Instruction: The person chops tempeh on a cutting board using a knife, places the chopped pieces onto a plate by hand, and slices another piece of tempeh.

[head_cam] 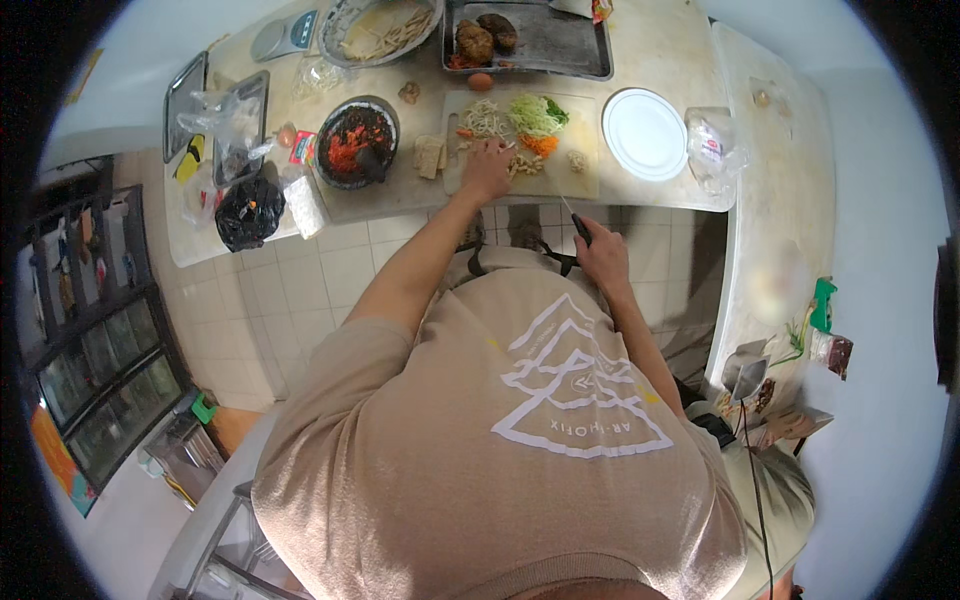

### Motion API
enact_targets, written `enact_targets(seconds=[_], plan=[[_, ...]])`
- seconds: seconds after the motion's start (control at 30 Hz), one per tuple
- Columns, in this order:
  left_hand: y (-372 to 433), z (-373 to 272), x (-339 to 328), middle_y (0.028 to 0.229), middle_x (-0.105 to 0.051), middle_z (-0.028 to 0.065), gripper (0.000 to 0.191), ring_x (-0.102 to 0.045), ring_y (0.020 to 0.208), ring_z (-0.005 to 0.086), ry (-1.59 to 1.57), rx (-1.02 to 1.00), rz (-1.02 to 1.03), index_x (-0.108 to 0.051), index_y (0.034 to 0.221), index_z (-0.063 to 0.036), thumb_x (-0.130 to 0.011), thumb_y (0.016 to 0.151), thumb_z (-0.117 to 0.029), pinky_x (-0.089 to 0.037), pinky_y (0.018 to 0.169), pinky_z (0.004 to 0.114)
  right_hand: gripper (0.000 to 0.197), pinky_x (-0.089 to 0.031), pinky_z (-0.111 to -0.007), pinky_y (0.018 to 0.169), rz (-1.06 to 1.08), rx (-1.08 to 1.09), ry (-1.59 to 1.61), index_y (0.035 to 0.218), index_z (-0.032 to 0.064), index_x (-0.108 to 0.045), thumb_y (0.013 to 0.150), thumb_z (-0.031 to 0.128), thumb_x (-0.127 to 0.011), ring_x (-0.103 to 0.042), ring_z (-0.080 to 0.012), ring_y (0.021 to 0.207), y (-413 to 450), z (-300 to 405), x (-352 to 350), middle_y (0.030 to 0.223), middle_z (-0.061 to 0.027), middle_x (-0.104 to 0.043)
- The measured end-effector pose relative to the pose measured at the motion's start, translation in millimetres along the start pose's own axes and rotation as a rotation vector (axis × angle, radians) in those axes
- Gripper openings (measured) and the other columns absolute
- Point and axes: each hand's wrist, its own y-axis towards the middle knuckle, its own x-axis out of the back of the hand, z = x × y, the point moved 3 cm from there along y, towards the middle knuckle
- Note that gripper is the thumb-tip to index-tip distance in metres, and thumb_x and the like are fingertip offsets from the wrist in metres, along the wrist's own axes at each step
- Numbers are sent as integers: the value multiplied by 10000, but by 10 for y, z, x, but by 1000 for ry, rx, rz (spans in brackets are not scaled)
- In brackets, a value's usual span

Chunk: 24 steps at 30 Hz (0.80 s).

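Observation:
My left hand (489, 171) reaches onto the pale cutting board (581, 176), its fingertips among light pieces; whether it grips any cannot be told. My right hand (602, 251) holds a kitchen knife (580, 227) by its black handle, the thin blade pointing at the board's near edge. Bean sprouts (484, 118), shredded pale green vegetable (531, 112), chopped green leaves (557, 112) and chopped carrot (538, 145) lie in piles on the board. Pale chopped pieces (528, 165) are beside my left hand, and a small pale pile (577, 160) sits farther right.
Left of the board are tofu-like blocks (429, 156) and a stone mortar (356, 146) with red paste. An egg (480, 82) and a dark tray (570, 71) lie beyond. White plates (645, 135) stand right. A black plastic bag (250, 214) sits at the left edge.

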Motion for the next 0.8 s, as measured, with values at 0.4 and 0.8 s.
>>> enact_targets(seconds=[0.4, 0.8], plan=[[8, -25, -32, 1205, -478, 131, 413, -419, 1153, 338, -96, -2, -10, -586, 1146, -110, -579, 733, -119, -378, 971, 445, 351, -496, -471, 740, 68, -58, 3, 1137, 123, -608, 804, 232, -589, -620, -378, 807, 77, 44, -13, 896, -189, -656], [-73, 370, -26, 1205, -472, 158, 483, -504, 1085, 353, -15, 134, -131, -550, 1201, -141, -600, 722, -95, -436, 911, 449, 360, -483, -478, 768, 72, 31, 24, 1142, 98, -604, 804, 221, -595, -605, -396, 834, 94, 65, -7, 916, -205, -648]])
